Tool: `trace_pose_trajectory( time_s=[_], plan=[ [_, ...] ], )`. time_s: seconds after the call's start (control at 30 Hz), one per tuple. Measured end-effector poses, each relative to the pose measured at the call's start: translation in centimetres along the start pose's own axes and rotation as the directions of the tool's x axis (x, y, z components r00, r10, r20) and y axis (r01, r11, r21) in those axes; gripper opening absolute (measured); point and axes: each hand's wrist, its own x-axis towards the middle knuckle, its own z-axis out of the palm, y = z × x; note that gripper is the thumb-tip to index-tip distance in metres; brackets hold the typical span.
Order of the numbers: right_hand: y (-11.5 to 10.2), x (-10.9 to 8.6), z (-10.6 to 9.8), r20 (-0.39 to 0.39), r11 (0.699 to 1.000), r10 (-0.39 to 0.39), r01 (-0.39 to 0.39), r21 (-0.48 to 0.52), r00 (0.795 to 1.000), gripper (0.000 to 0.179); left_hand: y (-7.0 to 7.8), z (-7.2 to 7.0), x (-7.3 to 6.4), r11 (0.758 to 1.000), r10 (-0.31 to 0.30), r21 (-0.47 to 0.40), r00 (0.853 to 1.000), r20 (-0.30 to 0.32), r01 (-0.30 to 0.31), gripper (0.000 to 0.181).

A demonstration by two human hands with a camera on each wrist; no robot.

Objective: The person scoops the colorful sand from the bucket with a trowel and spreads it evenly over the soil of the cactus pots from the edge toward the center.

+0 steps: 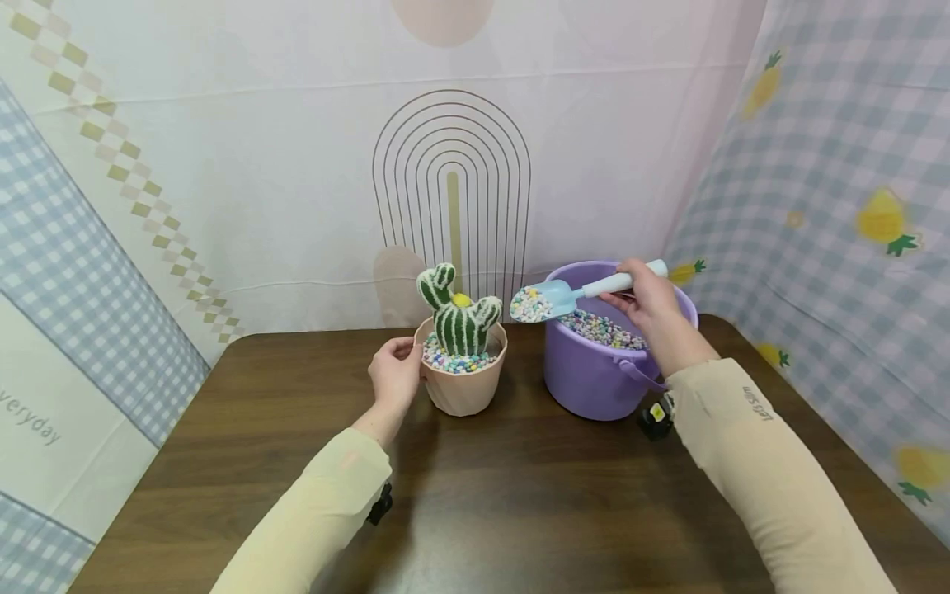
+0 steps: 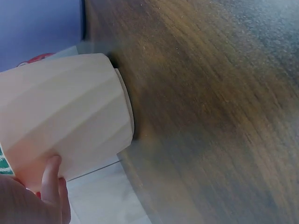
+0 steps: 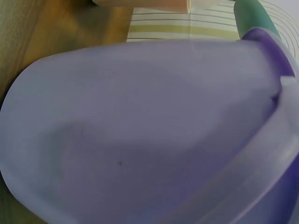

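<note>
Sleeves (image 1: 326, 495) nearest; my left hand (image 1: 396, 373) pinches the pot (image 1: 463, 391), my right hand (image 1: 651, 299) grips the scoop (image 1: 563, 296) across the bucket (image 1: 590, 381): probably light, stiff, its beads (image 1: 530, 304) easily spilled, best held mid-handle.

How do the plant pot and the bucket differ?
The pot is beige and smaller; the bucket is purple and larger. The pot holds a cactus among colored pebbles; the bucket shows pebbles but no cactus. The bucket has a handle; none shows on the pot. Both stand upright on the table.
</note>
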Motion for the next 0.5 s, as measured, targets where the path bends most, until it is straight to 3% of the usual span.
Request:
trace_pose_trajectory(
  time_s=[0.5],
  plan=[
    [0.9,0.1,2.4,-0.06,0.993,-0.054,0.047,-0.112,0.997,0.013,0.2,0.0,-0.1,1.0,0.008,0.015,1.0,-0.015,-0.008,0.022]
  ],
)
